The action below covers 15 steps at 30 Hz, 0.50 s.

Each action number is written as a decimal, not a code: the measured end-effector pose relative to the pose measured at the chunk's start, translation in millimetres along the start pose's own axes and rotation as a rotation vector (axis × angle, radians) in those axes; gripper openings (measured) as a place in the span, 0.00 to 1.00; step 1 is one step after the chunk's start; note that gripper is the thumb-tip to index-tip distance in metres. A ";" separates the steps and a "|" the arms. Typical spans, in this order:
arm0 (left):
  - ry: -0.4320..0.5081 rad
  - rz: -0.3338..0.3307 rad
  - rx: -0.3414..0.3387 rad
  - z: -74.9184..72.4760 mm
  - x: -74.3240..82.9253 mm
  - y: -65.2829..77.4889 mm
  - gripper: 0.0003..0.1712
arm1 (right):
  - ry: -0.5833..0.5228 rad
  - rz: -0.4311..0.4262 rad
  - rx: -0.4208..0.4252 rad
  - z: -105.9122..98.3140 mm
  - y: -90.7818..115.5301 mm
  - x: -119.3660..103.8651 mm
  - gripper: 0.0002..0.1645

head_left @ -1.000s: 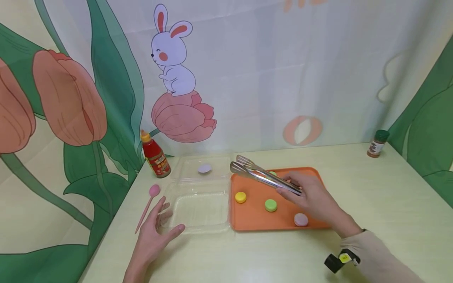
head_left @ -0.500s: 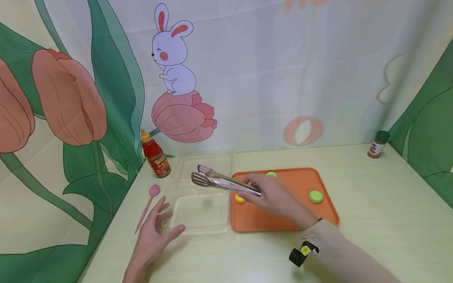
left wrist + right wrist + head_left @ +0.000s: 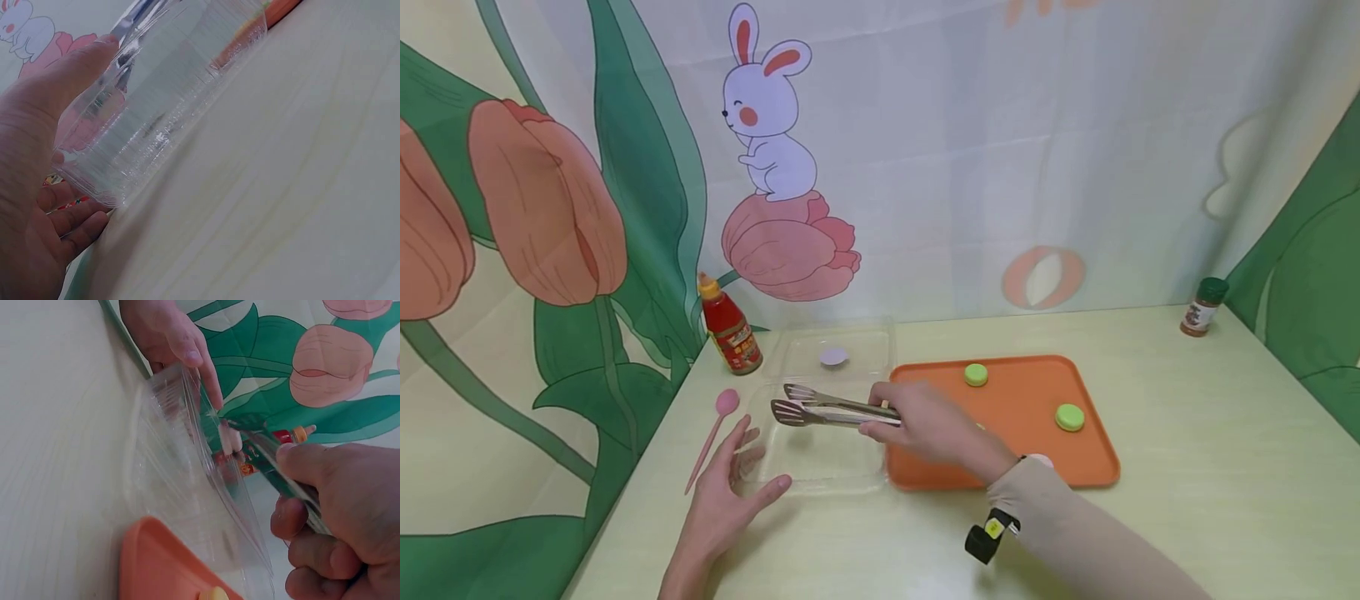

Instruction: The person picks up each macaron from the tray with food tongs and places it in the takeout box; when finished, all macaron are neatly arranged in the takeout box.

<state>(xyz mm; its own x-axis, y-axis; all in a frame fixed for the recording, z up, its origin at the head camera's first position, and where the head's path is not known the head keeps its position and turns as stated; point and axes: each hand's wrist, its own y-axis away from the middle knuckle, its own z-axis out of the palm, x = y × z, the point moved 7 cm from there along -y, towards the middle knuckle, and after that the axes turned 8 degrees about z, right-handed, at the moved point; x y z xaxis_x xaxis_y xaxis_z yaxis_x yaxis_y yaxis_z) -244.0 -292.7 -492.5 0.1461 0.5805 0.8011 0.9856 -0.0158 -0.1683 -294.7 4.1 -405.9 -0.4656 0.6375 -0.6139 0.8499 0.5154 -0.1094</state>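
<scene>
My right hand grips metal tongs over the clear plastic container. At their tips, the right wrist view shows a small pale pink piece; I cannot tell whether the tongs hold it. My left hand rests at the container's left front corner, fingers loose and spread, thumb apart from them; the left wrist view shows the fingers beside the plastic wall. On the orange tray lie two green macarons, one at the back and another at right. A yellow macaron shows in the right wrist view.
A pink spoon and red sauce bottle stand left of the container. Its clear lid lies open behind, with a pale oval on it. A green-capped spice jar is far right. My right sleeve partly hides a pale pink macaron.
My right hand has carried the tongs leftward and lower, from above the tray to over the clear container. My left hand has stayed in place.
</scene>
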 end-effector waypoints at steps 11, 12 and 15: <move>0.023 0.009 0.001 -0.5 -1.6 -0.9 0.68 | 0.092 0.043 -0.039 16.9 -9.8 -18.1 0.14; 0.022 0.009 0.000 -0.7 -1.6 -0.7 0.68 | 0.098 0.054 -0.044 18.4 -10.4 -18.5 0.15; 0.021 0.006 -0.001 -0.9 -1.7 0.4 0.68 | 0.104 0.085 -0.061 22.2 -10.8 -20.0 0.15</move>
<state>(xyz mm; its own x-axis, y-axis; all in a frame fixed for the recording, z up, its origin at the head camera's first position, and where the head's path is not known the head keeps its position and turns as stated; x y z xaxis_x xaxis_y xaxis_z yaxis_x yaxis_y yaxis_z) -243.8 -294.4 -493.4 0.1541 0.5627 0.8122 0.9848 -0.0204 -0.1727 -289.1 -26.9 -409.8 -0.4178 0.7345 -0.5347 0.8725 0.4885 -0.0108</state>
